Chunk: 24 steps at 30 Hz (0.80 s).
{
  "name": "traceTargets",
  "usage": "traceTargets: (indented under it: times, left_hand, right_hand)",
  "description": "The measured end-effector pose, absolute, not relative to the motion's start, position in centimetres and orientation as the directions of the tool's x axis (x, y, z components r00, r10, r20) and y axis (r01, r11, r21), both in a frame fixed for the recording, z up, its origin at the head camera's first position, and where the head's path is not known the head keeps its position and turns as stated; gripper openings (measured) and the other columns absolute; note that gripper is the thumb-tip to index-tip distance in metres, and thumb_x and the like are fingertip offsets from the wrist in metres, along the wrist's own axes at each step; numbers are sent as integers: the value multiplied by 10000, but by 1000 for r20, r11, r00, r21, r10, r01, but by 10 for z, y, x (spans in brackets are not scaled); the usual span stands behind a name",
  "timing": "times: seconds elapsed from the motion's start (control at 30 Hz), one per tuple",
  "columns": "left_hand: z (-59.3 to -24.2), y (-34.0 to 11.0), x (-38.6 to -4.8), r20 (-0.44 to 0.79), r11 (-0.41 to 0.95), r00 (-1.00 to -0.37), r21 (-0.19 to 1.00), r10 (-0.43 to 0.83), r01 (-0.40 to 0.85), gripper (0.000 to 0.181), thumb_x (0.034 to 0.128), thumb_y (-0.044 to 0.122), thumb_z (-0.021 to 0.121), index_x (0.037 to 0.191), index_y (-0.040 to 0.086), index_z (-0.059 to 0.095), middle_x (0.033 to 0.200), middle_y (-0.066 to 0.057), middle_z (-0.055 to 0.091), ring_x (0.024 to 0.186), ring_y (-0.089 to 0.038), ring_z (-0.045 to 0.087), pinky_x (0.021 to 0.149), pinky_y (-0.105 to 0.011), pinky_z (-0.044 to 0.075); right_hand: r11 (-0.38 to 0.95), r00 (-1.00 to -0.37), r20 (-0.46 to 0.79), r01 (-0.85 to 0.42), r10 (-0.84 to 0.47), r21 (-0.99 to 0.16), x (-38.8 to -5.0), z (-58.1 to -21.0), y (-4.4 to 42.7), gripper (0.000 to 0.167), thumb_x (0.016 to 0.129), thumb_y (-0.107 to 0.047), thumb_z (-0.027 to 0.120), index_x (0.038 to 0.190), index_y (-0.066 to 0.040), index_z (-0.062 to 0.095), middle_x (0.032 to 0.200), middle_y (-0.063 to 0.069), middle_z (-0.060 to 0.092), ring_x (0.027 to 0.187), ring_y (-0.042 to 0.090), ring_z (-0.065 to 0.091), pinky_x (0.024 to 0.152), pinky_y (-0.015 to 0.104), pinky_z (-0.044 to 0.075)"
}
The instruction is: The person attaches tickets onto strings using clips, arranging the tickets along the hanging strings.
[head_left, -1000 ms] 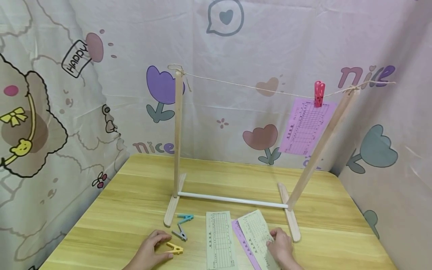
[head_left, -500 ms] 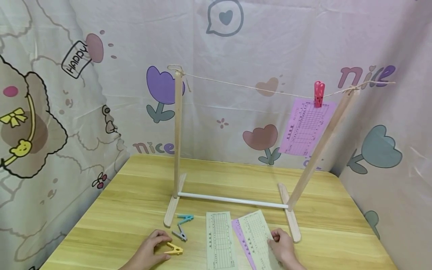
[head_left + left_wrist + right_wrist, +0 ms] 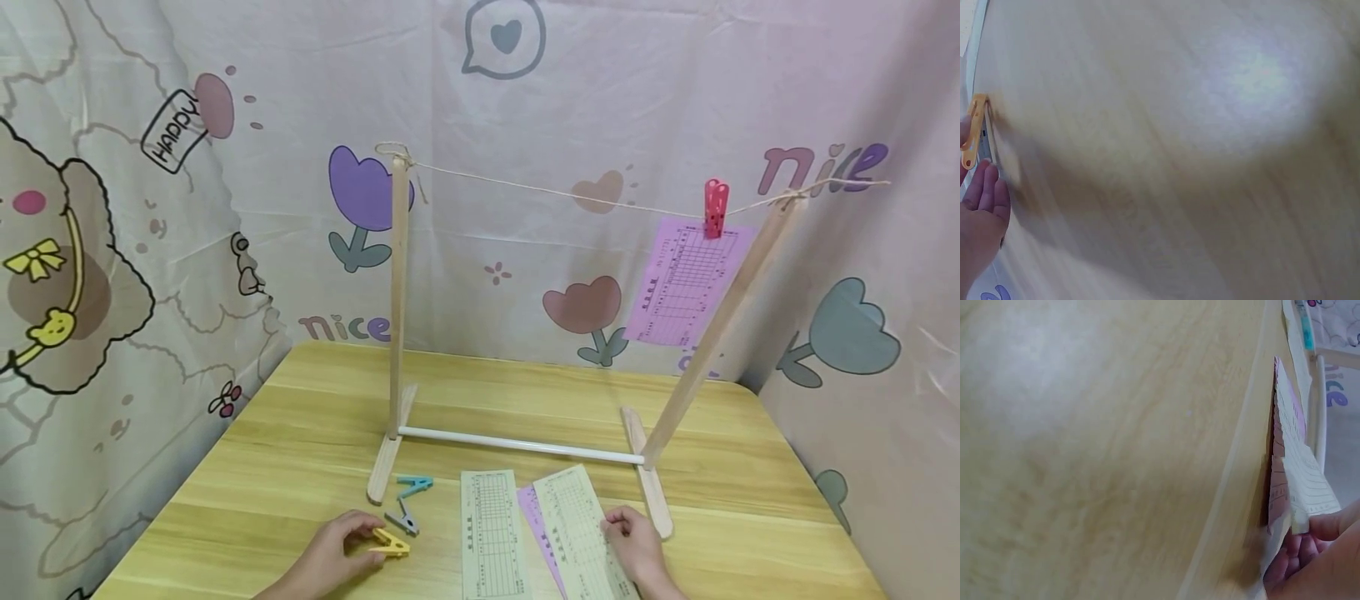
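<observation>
Low on the head view's left side, my left hand pinches the handle end of a yellow clothespin, which the left wrist view shows as an orange-yellow clip by the thumb and fingers. My right hand pinches the right edge of a pale green printed sheet, lifted at that edge in the right wrist view. A purple sheet lies partly under it. Another green sheet is flat beside them. Grey and blue clothespins lie beyond the yellow one.
Behind the sheets stands a wooden frame with a white crossbar and a string between its posts. A red clothespin holds a purple sheet on the string, near the right post. A patterned cloth hangs behind the table.
The yellow clothespin has turned slightly, with my left fingers now closer around its handles. The green sheet in my right hand has shifted a little, covering more of the purple one.
</observation>
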<state>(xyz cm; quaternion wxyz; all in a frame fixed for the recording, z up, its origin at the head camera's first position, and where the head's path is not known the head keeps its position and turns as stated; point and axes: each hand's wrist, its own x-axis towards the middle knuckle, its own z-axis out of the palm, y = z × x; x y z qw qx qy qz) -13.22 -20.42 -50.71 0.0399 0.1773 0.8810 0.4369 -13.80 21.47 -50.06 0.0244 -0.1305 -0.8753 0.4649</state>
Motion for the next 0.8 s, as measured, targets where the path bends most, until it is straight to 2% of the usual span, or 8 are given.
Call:
traceTargets:
  times: [0.2,0.43,0.6,0.8]
  left_hand:
    - [-498,-201,-132,59,541,-947,809,315,230,398,761,226,747,1060,-7,625,918,-53,665,776,9,566,688,-187,510]
    - [-489,-199,-135,28,518,-952,834,306,191,458,751,227,756,1086,-50,611,898,-49,650,748,35,537,659,-174,502]
    - [-484,-198,-137,59,508,-955,836,292,207,434,753,213,759,1062,-61,623,865,-50,633,735,40,521,634,-178,503]
    - [-476,-197,-140,115,508,-956,827,271,243,447,739,218,766,1059,-60,622,876,-56,637,748,8,546,670,-181,516]
  right_hand:
    - [515,-972,-61,173,227,-839,-137,-497,216,97,819,-5,599,875,74,612,669,20,580,578,52,467,530,177,405]
    - [468,-969,-94,195,230,-862,-137,-493,217,116,837,-15,600,897,84,605,688,24,592,596,58,482,544,182,412]
    - [458,-968,-93,195,234,-867,-137,-490,217,117,845,-16,599,911,81,608,692,26,591,592,46,478,551,181,420]
    - [458,-969,-76,179,234,-871,-138,-485,214,131,847,-20,599,923,86,612,704,27,601,602,28,479,560,173,422]
